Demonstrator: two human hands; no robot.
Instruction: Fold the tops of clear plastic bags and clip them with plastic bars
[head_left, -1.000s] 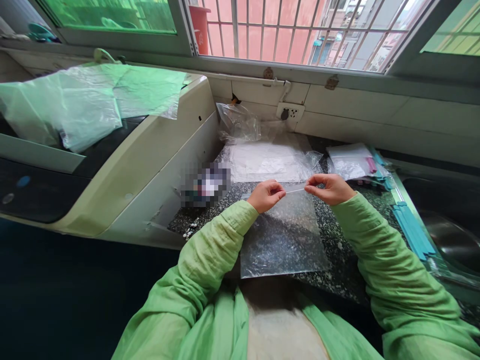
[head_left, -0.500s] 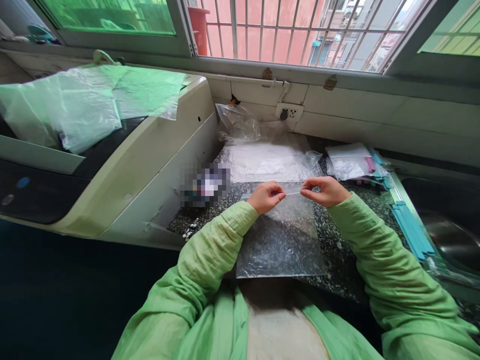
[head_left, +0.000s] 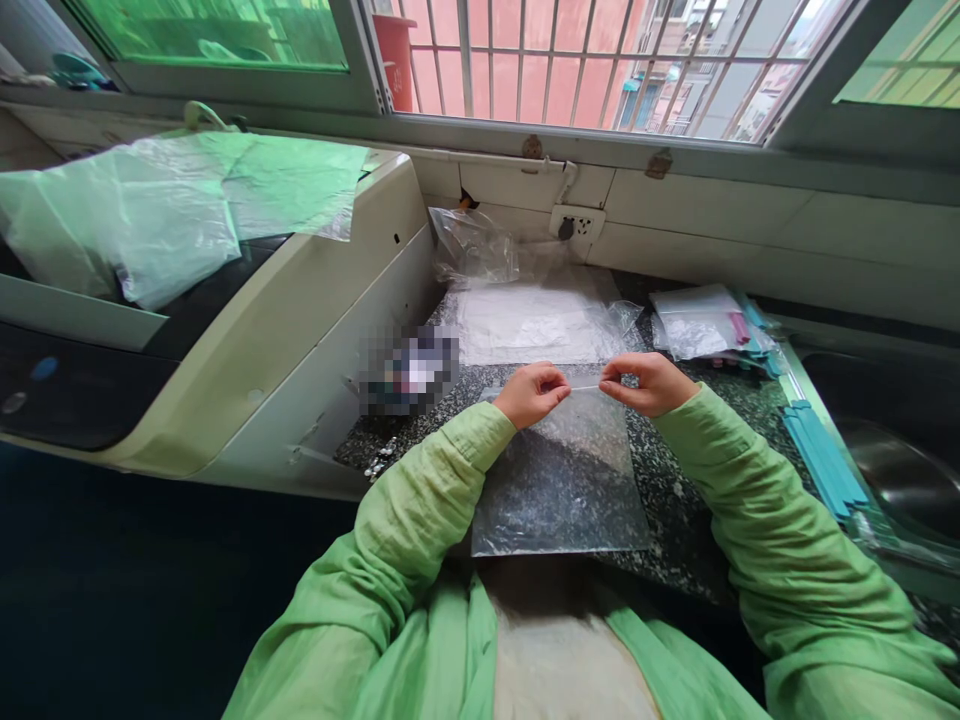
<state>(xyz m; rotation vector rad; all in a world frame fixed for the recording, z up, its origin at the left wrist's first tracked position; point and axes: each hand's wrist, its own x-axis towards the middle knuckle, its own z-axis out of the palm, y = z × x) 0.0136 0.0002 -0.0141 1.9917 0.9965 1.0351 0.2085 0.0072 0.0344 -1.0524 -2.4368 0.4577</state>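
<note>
I'm pinching the clear bag's [head_left: 559, 480] top strip with both hands, left hand [head_left: 531, 392] and right hand [head_left: 643, 382], fingers closed; it's looking limp, light and slippery on the counter [head_left: 675, 480].

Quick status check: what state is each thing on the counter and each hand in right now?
left hand: pinching the clear bag's top edge.
right hand: pinching the same edge.
clear bag: flat on the counter.
stack of bags: lying flat behind.
wall socket: plug in.
window: barred.
</note>
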